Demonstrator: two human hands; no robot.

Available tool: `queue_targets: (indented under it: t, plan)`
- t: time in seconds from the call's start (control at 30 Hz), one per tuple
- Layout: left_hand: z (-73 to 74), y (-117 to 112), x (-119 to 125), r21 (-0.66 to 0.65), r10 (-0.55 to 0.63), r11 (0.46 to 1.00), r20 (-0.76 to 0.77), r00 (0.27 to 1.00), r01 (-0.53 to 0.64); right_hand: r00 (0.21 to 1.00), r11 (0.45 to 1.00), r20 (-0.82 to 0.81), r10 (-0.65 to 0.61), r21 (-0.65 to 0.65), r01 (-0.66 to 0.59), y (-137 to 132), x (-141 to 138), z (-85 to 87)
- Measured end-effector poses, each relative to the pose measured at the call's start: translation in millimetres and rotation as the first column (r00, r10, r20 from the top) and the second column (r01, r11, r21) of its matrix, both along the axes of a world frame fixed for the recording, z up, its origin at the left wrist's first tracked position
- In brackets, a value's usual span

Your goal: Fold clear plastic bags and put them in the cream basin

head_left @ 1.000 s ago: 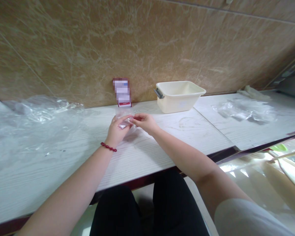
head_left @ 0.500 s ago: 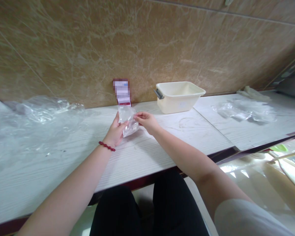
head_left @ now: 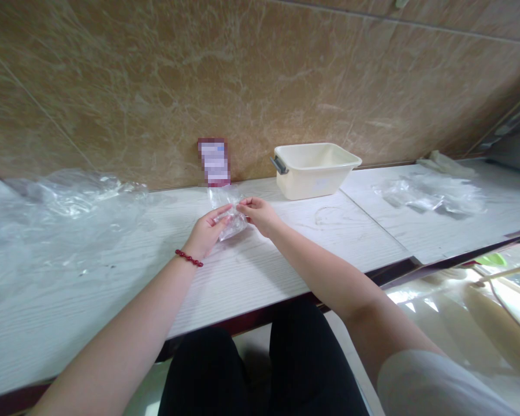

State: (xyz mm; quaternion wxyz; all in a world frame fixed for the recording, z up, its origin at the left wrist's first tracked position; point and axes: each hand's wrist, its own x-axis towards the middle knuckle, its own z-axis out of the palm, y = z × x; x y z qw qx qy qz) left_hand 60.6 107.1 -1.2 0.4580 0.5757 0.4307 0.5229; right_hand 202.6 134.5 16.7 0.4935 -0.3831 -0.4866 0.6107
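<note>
A small clear plastic bag (head_left: 228, 215) is held between both hands just above the white wooden table (head_left: 260, 266). My left hand (head_left: 205, 234), with a red bead bracelet at the wrist, pinches the bag's left side between thumb and fingers. My right hand (head_left: 259, 215) pinches its upper right edge with the fingertips. The bag looks crumpled, and I cannot tell what is inside.
A cream plastic tub (head_left: 314, 169) with a grey handle stands at the back by the marble wall. A small red and white box (head_left: 215, 162) leans on the wall behind the hands. Loose clear plastic sheeting (head_left: 56, 214) covers the left; more plastic (head_left: 429, 195) lies far right.
The bag was bunched low between the fingers, then lifted upright in the left hand. Now it sits lower again, and the left fingers have turned to pinch its side.
</note>
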Motion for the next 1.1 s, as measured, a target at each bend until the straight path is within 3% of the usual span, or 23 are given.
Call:
queue_targets:
  t: [0.23, 0.4, 0.6, 0.83, 0.97, 1.1]
  plan:
    - [1.8, -2, -1, 0.065, 0.093, 0.994, -0.106, 0.99, -0.087, 0.991, 0.993, 0.122, -0.061, 0.107, 0.048, 2, 0, -3.2]
    - [3.1, -2, 0, 0.084, 0.101, 0.992, -0.119, 0.988, -0.091, 0.993, 0.992, 0.041, -0.108, 0.071, 0.105, 3, 1, -1.2]
    - [3.3, -3, 2, 0.082, 0.011, 0.997, -0.097, 0.995, -0.003, 0.997, 0.996, 0.047, -0.065, 0.056, 0.063, 2, 1, 0.4]
    - [3.4, -4, 1, 0.027, -0.012, 1.0, -0.11, 0.994, 0.015, 0.996, 0.997, 0.059, -0.069, 0.039, 0.067, 0, 1, 3.0]
    - [2.9, -6, 2, 0.008, -0.082, 0.996, -0.143, 0.986, 0.084, 0.974, 1.0, 0.223, -0.031, 0.007, 0.03, 3, 2, -3.7]
    - [4.8, -9, 3, 0.045, -0.165, 0.983, -0.227, 0.96, 0.179, 0.922, 0.99, 0.368, -0.119, 0.119, 0.08, 8, 2, -12.2]
